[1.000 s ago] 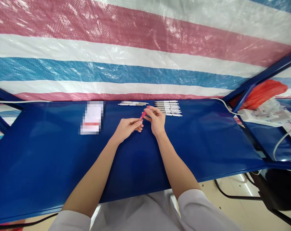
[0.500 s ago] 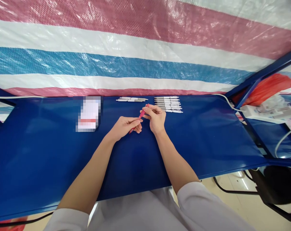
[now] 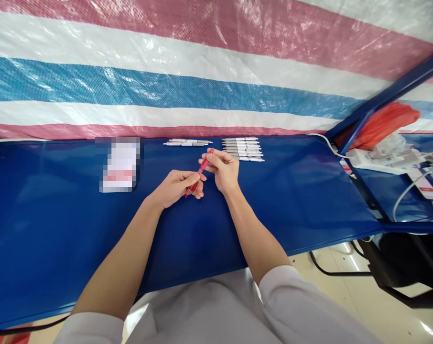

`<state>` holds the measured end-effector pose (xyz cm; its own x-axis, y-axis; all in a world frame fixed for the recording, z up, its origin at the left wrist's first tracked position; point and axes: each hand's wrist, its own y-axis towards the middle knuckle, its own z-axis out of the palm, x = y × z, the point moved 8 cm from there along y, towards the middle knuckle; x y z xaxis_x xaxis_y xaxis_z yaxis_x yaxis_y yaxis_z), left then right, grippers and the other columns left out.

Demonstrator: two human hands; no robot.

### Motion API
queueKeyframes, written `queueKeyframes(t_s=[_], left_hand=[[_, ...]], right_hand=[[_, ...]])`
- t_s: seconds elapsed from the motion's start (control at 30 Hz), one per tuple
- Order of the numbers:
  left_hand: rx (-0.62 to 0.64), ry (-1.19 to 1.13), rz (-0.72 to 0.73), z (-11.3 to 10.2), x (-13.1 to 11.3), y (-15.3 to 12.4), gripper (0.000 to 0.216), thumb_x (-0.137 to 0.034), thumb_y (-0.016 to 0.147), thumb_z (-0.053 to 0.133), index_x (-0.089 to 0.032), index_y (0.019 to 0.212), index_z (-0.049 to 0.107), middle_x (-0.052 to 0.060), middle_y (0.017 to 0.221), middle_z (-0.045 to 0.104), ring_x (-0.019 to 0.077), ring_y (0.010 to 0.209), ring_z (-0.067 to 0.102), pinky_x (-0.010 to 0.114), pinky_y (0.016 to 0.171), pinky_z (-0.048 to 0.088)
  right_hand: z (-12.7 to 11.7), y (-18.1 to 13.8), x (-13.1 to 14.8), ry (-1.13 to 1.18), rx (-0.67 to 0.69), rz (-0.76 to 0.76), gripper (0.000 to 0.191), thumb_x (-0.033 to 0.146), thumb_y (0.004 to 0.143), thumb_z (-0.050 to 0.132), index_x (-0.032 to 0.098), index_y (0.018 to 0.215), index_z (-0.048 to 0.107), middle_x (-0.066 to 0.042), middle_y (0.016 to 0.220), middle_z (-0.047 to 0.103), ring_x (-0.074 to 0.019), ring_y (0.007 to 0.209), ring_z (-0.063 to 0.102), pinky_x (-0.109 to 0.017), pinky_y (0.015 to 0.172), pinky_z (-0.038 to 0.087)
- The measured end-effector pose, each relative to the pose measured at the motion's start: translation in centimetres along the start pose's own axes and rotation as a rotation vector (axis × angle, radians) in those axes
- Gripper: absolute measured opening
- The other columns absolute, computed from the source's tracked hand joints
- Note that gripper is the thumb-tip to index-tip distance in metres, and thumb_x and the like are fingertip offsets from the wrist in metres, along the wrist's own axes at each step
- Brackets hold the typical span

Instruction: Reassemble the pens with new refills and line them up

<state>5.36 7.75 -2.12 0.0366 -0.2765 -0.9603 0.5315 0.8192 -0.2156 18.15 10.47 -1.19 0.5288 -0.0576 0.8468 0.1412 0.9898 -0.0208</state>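
Observation:
A red pen (image 3: 201,170) is held slanted above the blue table (image 3: 59,229), between both hands. My left hand (image 3: 176,187) is closed round its lower end. My right hand (image 3: 221,168) pinches its upper end with thumb and fingers. Just beyond my right hand lies a neat row of several white and grey pens (image 3: 242,148). A smaller group of white pens (image 3: 188,142) lies to the left of that row, near the table's far edge.
A blurred white and red card (image 3: 120,164) lies on the table left of my hands. A striped tarpaulin (image 3: 188,71) hangs behind the table. At the right stand a second blue table, a red bag (image 3: 381,124), white cables (image 3: 417,191) and boxes.
Both hands keep hold of the red pen and more of its body shows between them now. The view has drifted, so everything sits a little further left and higher.

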Motion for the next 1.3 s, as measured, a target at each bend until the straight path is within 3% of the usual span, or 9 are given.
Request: queueKeyframes(t_s=[0.2, 0.33, 0.43, 0.63, 0.97, 1.1, 1.3], left_hand=[[-0.206, 0.012, 0.061, -1.0, -0.3, 0.3, 0.038, -0.047, 0.075, 0.078, -0.015, 0.095, 0.076, 0.008, 0.081, 0.076, 0.0193, 0.07, 0.072, 0.036, 0.077, 0.06], [-0.305, 0.061, 0.135, -1.7, -0.6, 0.2, 0.037, -0.044, 0.073, 0.081, -0.016, 0.097, 0.076, 0.006, 0.082, 0.076, 0.0188, 0.07, 0.072, 0.038, 0.081, 0.06], [-0.235, 0.03, 0.097, -1.4, -0.4, 0.3, 0.037, -0.047, 0.074, 0.079, -0.016, 0.095, 0.076, 0.007, 0.08, 0.075, 0.0188, 0.069, 0.071, 0.037, 0.078, 0.059], [-0.026, -0.03, -0.02, -0.3, 0.2, 0.0, 0.042, -0.053, 0.075, 0.076, -0.015, 0.092, 0.076, 0.01, 0.078, 0.074, 0.0192, 0.065, 0.069, 0.03, 0.061, 0.055], [-0.376, 0.149, 0.178, -2.3, -1.1, -0.1, 0.043, -0.049, 0.075, 0.077, -0.015, 0.101, 0.073, 0.008, 0.085, 0.076, 0.0198, 0.072, 0.072, 0.037, 0.08, 0.059], [-0.331, 0.148, 0.155, -2.2, -0.9, -0.1, 0.042, -0.051, 0.077, 0.075, -0.015, 0.098, 0.074, 0.008, 0.082, 0.076, 0.0192, 0.069, 0.071, 0.037, 0.078, 0.059], [-0.228, 0.017, 0.08, -1.7, -0.1, 0.0, 0.043, -0.053, 0.075, 0.076, -0.014, 0.094, 0.075, 0.01, 0.082, 0.075, 0.0197, 0.069, 0.07, 0.036, 0.073, 0.06]], right_hand=[[-0.2, 0.5, 0.0, -0.006, 0.011, -0.021, 0.022, 0.032, 0.067, 0.08, 0.023, 0.085, 0.072, 0.001, 0.081, 0.076, -0.0166, 0.075, 0.075, -0.026, 0.064, 0.063], [-0.3, 0.8, -0.1, -0.015, -0.009, -0.019, 0.023, 0.033, 0.066, 0.08, 0.023, 0.084, 0.07, 0.002, 0.089, 0.075, -0.0161, 0.08, 0.074, -0.024, 0.064, 0.062], [-0.6, 0.7, -0.2, -0.041, -0.04, -0.004, 0.022, 0.032, 0.064, 0.08, 0.023, 0.081, 0.071, 0.003, 0.093, 0.074, -0.0135, 0.077, 0.072, -0.023, 0.063, 0.062], [-0.3, 0.5, -0.6, -0.034, 0.049, 0.092, 0.03, 0.032, 0.065, 0.079, 0.025, 0.093, 0.074, 0.002, 0.087, 0.075, -0.0155, 0.078, 0.073, -0.028, 0.068, 0.062], [-0.4, 0.8, -0.4, -0.011, -0.01, 0.05, 0.027, 0.034, 0.062, 0.082, 0.024, 0.084, 0.069, 0.004, 0.087, 0.072, -0.0135, 0.079, 0.072, -0.023, 0.063, 0.061], [-0.6, 0.7, -0.2, -0.02, -0.066, 0.021, 0.028, 0.033, 0.059, 0.085, 0.023, 0.08, 0.069, 0.005, 0.082, 0.07, -0.0118, 0.072, 0.07, -0.021, 0.058, 0.06], [-0.5, 0.7, -0.6, -0.016, -0.038, 0.058, 0.029, 0.032, 0.063, 0.082, 0.023, 0.088, 0.073, 0.002, 0.085, 0.076, -0.0165, 0.08, 0.074, -0.026, 0.065, 0.062]])
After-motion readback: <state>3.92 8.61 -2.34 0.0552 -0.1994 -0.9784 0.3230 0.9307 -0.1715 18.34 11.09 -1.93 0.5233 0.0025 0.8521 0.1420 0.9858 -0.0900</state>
